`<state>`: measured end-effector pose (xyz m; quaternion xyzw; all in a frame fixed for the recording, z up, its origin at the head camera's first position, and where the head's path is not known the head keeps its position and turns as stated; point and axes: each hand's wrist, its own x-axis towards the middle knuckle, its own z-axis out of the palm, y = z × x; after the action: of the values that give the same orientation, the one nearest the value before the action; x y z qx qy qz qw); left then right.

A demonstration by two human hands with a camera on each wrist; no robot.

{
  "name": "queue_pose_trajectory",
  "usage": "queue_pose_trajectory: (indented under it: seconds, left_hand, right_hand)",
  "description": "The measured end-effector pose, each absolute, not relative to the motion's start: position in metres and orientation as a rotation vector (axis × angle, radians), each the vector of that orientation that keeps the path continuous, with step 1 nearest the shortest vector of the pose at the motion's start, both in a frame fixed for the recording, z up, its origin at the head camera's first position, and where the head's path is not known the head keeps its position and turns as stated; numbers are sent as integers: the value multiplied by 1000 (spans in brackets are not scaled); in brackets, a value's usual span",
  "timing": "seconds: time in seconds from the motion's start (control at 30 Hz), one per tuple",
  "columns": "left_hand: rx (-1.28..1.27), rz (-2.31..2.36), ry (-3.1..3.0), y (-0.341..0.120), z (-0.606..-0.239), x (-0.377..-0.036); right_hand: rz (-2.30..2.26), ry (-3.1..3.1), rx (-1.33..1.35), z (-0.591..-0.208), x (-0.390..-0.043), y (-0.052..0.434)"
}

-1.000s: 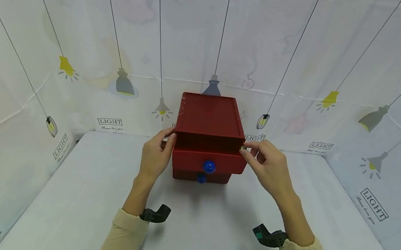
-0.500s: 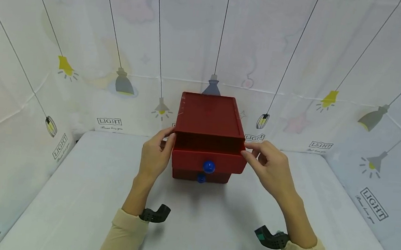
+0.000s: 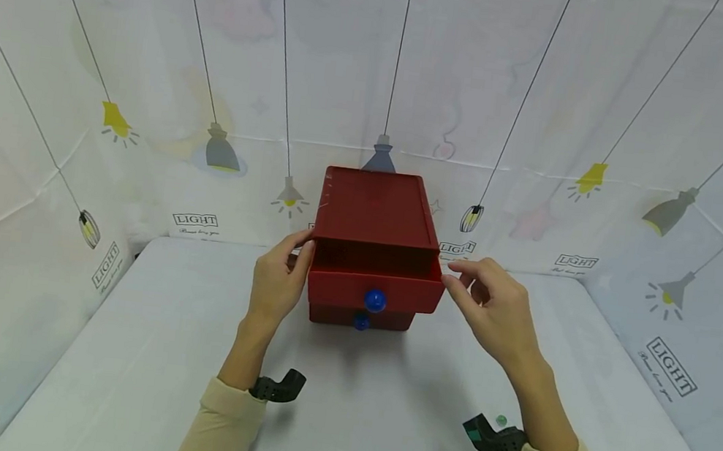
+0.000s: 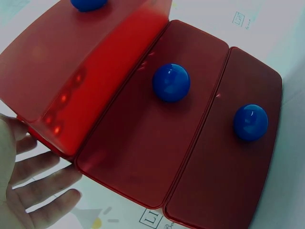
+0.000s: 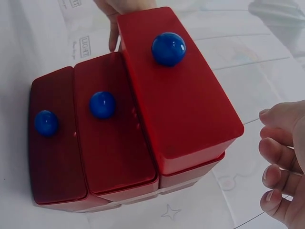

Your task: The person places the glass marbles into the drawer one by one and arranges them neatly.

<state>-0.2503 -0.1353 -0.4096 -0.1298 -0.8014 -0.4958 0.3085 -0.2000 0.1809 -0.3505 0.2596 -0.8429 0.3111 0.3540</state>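
Note:
A red plastic drawer cabinet [image 3: 377, 205] stands at the middle back of the table; its top drawer [image 4: 119, 71] is pulled part way out, the two lower ones are closed. Each drawer has a round blue knob [image 5: 168, 49]. My left hand [image 3: 278, 279] rests at the left side of the cabinet by the top drawer, its fingers [image 4: 47, 191] mostly straight. Just off the drawer's right front corner, my right hand [image 3: 492, 305] hangs with loosely curled fingers and nothing between them. The drawer's floor is hidden from the head view.
A small green round thing [image 3: 501, 420] shows beside the black right wrist camera [image 3: 493, 438]. Behind the cabinet hangs a white cloth [image 3: 547, 91] printed with lamps, which also surrounds the sides. The tabletop [image 3: 341, 414] is white.
A small greenish thing between my right fingertips a second ago no longer shows. My right hand has drawn away rightward from the drawer edge; my left hand stays put.

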Motion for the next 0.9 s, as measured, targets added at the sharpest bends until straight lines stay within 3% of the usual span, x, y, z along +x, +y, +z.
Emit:
queue_pose_trajectory:
  seconds: [0.9]
  left_hand:
    - [-352, -1311, -2110, -135, -412, -251]
  right_hand:
    - [794, -2151, 682, -354, -183, 190]
